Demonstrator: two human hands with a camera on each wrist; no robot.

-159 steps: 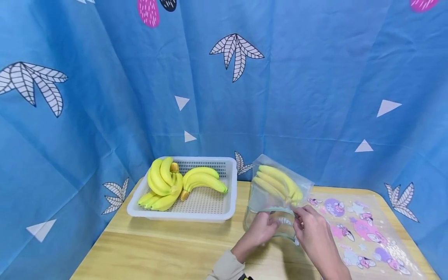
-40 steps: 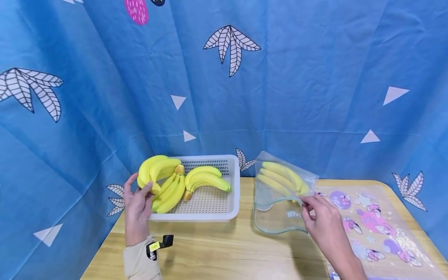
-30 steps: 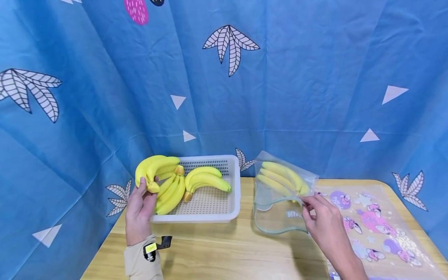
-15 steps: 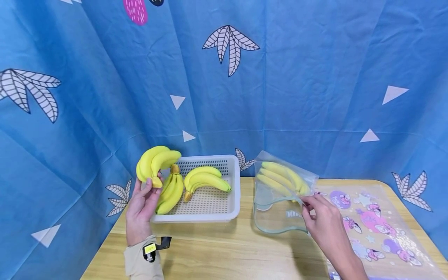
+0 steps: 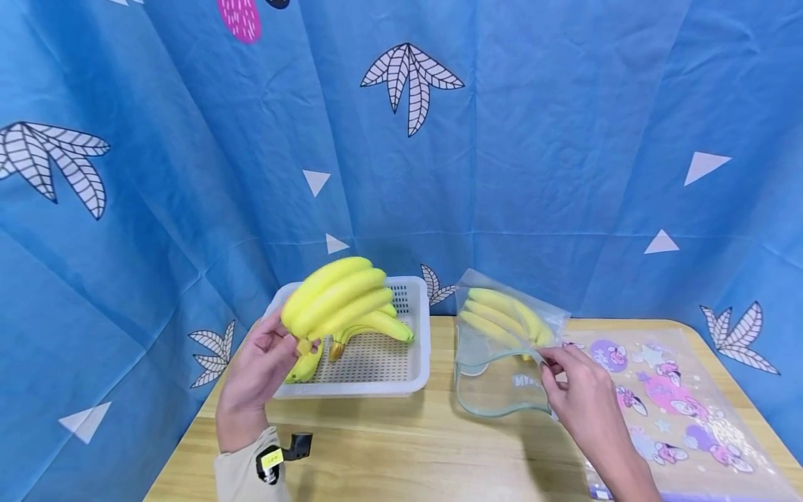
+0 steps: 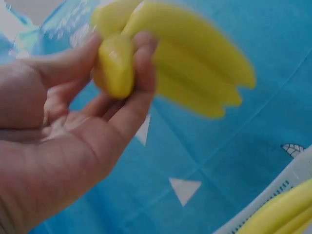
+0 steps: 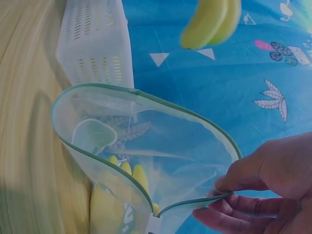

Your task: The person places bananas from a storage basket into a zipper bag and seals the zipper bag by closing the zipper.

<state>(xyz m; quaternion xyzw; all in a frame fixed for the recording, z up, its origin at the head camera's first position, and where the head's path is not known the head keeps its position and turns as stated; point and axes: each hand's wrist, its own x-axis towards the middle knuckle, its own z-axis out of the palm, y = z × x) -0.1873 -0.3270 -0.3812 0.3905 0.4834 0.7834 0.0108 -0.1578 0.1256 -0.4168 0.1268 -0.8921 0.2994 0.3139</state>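
My left hand (image 5: 260, 366) pinches a bunch of bananas (image 5: 339, 296) by its stem end, lifted above the white basket (image 5: 383, 389). In the left wrist view the thumb and fingers close round the yellow stem, and the bananas (image 6: 195, 73) fan out to the right. My right hand (image 5: 583, 390) pinches the rim of a translucent zip bag (image 5: 495, 387) with a green edge. The bag's mouth gapes wide in the right wrist view, its zip slider (image 7: 154, 224) near the bottom. Another bunch of bananas (image 5: 502, 317) shows through the bag.
More bananas (image 5: 379, 323) lie in the basket, partly hidden behind the lifted bunch. A clear bag with pink and purple cartoon prints (image 5: 665, 404) lies flat at the right of the wooden table (image 5: 401, 446). A blue patterned curtain (image 5: 533, 174) hangs behind.
My left hand moved from the bag to the basket, took hold of a banana bunch, raised it and swung it rightward. My right hand stays at the bag's rim.
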